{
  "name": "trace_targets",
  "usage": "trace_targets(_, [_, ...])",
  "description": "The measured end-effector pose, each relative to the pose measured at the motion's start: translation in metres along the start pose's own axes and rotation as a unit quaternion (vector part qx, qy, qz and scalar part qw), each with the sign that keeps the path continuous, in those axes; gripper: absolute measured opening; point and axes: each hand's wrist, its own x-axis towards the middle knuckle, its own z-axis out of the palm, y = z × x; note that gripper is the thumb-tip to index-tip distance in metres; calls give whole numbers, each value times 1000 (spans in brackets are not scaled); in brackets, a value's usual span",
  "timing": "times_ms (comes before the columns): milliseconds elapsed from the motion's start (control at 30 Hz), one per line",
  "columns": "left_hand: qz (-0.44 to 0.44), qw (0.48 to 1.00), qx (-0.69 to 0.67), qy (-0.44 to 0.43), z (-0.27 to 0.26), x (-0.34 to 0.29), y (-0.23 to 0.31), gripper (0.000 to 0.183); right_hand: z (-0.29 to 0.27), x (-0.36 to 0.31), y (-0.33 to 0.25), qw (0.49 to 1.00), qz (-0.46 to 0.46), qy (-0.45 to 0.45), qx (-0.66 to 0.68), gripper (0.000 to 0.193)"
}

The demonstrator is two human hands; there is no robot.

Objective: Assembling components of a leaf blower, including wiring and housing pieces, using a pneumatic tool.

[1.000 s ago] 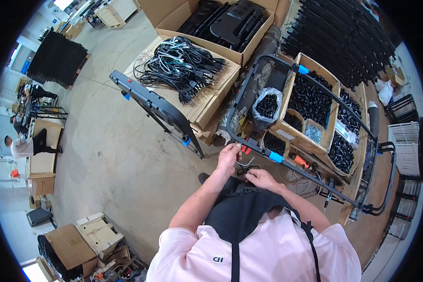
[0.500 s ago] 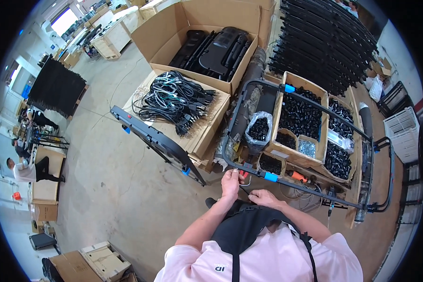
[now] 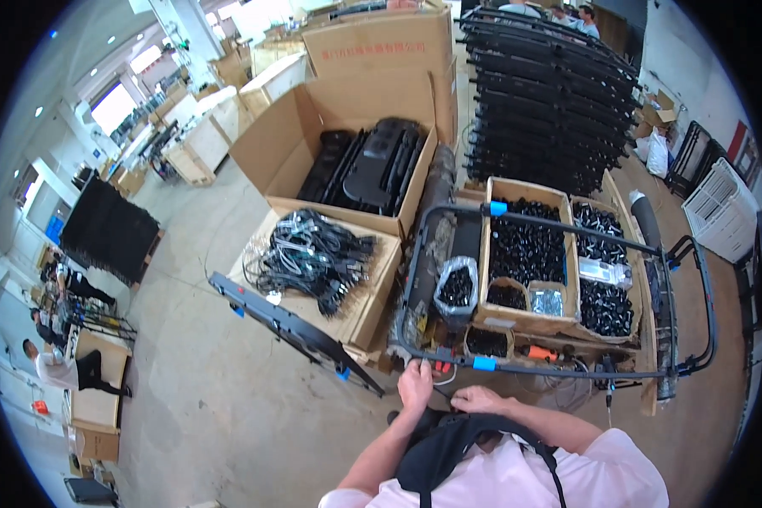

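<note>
A black tubular metal frame (image 3: 567,372) with blue clips lies across the parts boxes in front of me. My left hand (image 3: 415,386) is closed at the frame's near left corner, fingers against the tube; what is inside its grip is hidden. Just to its right, my right hand (image 3: 479,400) is closed, its fingertips pinched near a thin dark piece between the hands. That piece is too small to name. A red-handled tool (image 3: 443,367) lies just beyond my hands, under the frame.
A carton (image 3: 485,245) of black small parts sits under the frame, beside a plastic bag (image 3: 455,292) of more. An orange power tool (image 3: 540,352) lies below. Bundled black cables (image 3: 313,258) top a wooden crate; a black panel (image 3: 292,326) leans there. People work far left.
My view has tilted up, so the boxes and frame sit lower in the picture. Both hands keep about the same place by the frame's corner.
</note>
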Motion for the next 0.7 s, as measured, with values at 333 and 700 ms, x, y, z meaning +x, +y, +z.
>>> trace_targets(333, [14, 987, -143, -73, -2, 9, -8, 36, -5, -4, 0, 999, -37, 15, 18, 42])
trace_targets(700, [-65, 980, -166, -88, -9, 21, -4, 26, -7, 0, -15, 999, 11, 4, 40, 37])
